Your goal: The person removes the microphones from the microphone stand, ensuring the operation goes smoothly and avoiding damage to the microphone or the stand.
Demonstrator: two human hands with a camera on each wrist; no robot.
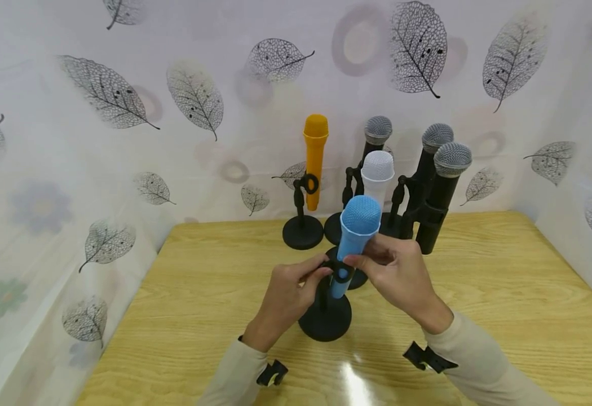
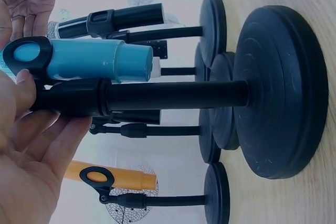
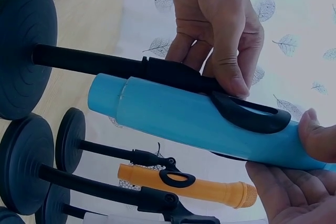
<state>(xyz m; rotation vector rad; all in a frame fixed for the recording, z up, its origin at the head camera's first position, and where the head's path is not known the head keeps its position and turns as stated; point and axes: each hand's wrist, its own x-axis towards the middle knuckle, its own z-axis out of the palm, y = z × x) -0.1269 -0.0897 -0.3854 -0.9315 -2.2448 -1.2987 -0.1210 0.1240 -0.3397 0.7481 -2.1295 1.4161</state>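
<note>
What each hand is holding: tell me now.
Left hand: closed, pinching the front black stand near its top.
Right hand: closed, holding the blue microphone.

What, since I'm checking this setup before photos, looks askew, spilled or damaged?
Nothing stands out. The blue microphone leans in its clip, held by the left hand and right hand, but the rightmost microphone leans too, so that seems normal. No spill or damage shows; the bright patch on the table looks like reflected light.

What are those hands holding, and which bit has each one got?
The left hand pinches the black stand near its top, where the clip joins. The right hand holds the blue microphone by its handle, above the clip.
</note>
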